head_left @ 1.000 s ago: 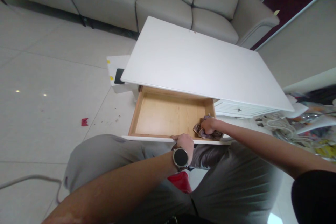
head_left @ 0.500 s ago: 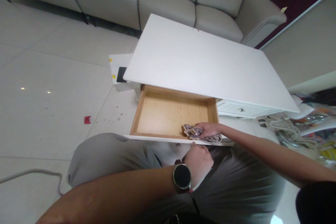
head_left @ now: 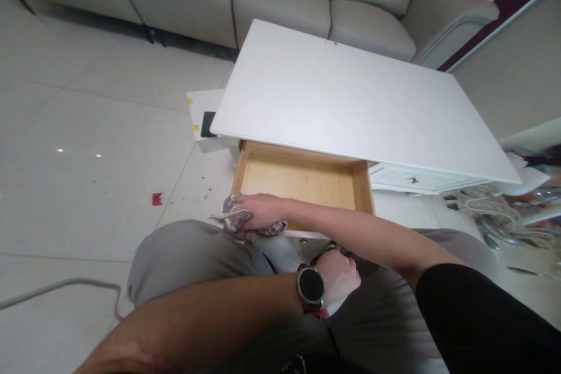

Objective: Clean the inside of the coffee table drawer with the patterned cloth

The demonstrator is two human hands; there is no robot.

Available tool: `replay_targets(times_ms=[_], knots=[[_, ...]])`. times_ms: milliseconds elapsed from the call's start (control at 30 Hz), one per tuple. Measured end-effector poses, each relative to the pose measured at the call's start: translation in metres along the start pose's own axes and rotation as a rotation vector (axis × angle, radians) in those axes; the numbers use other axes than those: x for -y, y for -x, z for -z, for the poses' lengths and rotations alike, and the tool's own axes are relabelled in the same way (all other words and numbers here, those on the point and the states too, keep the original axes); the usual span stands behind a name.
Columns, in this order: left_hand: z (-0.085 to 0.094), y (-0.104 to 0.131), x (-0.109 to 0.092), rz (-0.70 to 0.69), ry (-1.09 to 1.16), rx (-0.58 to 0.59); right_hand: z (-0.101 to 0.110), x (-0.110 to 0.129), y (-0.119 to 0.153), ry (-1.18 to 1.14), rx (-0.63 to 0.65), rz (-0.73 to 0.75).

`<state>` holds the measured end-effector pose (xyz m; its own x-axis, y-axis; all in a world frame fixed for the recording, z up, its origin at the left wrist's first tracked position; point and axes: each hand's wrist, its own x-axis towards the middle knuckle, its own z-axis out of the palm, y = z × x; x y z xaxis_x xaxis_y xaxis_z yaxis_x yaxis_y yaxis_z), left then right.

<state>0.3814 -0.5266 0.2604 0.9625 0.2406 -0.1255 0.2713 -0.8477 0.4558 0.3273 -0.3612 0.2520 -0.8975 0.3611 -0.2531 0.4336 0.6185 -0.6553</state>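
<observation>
My right hand (head_left: 265, 210) is closed on a patterned grey-brown cloth (head_left: 236, 223), pressed to the front left corner of the pulled-out wooden drawer (head_left: 302, 181). The right forearm crosses over the drawer's front edge. Below that front, above my lap, my left hand (head_left: 337, 276) is curled in a fist, and a watch (head_left: 311, 285) sits on its wrist. A small dark bit shows by its fingers, but I cannot make out what the fist holds. The drawer belongs to a white coffee table (head_left: 359, 105), and a small knob (head_left: 303, 240) is on its front.
A grey sofa (head_left: 280, 6) stands behind the table. A white box (head_left: 199, 102) with a dark flat item is at the table's left end. A red scrap (head_left: 156, 198) and a grey cable (head_left: 65, 283) lie on the tiled floor. Coiled cords (head_left: 499, 210) and clutter are at right.
My right hand has moved the cloth leftward along the drawer's front edge, from the right end to the left corner. The left hand stays nearly in place, and the view has shifted slightly.
</observation>
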Motion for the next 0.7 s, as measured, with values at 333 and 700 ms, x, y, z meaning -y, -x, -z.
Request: replay_targets(times_ms=[333, 700], knots=[[0.005, 0.003, 0.001, 0.014, 0.009, 0.047, 0.003, -0.009, 0.006, -0.131, 0.163, -0.302], [-0.011, 0.002, 0.004, -0.056, 0.016, -0.003, 0.016, -0.039, 0.129, -0.176, 0.446, -0.587]])
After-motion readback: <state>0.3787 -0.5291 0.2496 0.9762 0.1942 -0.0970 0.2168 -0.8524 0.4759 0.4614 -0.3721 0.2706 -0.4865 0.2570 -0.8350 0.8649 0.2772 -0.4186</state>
